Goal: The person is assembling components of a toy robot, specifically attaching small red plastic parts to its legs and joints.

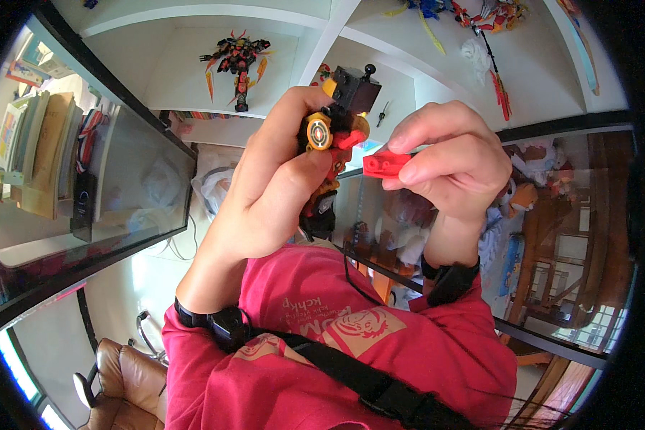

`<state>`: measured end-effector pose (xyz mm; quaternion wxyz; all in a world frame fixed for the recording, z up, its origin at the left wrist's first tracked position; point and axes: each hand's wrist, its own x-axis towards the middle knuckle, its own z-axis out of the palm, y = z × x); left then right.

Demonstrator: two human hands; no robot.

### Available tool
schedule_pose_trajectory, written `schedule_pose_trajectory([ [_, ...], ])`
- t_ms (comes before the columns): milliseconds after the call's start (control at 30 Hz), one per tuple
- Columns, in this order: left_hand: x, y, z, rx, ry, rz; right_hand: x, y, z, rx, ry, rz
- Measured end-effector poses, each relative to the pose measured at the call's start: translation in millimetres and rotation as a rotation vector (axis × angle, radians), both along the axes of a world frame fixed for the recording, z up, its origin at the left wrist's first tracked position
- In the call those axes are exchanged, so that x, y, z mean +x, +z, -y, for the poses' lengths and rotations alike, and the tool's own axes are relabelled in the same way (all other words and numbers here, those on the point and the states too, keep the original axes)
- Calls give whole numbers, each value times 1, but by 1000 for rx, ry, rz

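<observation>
My left hand (276, 168) is wrapped round a brick-built toy figure (356, 89) in black, gold and red. Black blocks and a ball joint stick out at the top, and a round gold disc (319, 133) faces me. Part of the figure's body is hidden behind my fingers and palm. To the right, my right hand (455, 158) pinches a small red toy piece (381, 165) between thumb and fingers. That piece is close to the figure's red part, with a narrow gap between them.
White shelves stand ahead, holding a black and red robot figure (241, 63) and other colourful figures (491, 18). Books and folders (43, 150) stand at the left. A glass-fronted surface (552, 236) lies at the right, and a brown leather chair (125, 387) is at the lower left.
</observation>
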<state>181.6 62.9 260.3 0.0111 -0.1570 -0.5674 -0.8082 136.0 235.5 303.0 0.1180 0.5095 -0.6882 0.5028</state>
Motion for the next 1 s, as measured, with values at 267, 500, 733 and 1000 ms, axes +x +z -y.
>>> schedule_pose_trajectory([
  [267, 4, 4, 1, 155, -82, 146, 3, -2, 1, -16, -28, 95],
  [500, 6, 6, -3, 95, -32, 138, 1, 1, 3, -11, -17, 26],
  [733, 6, 4, -5, 80, -38, 107, 2, 2, 4, 17, -31, 7],
  [1000, 3, 4, 2, 456, -384, 333, 7, 3, 4, -57, -18, 28],
])
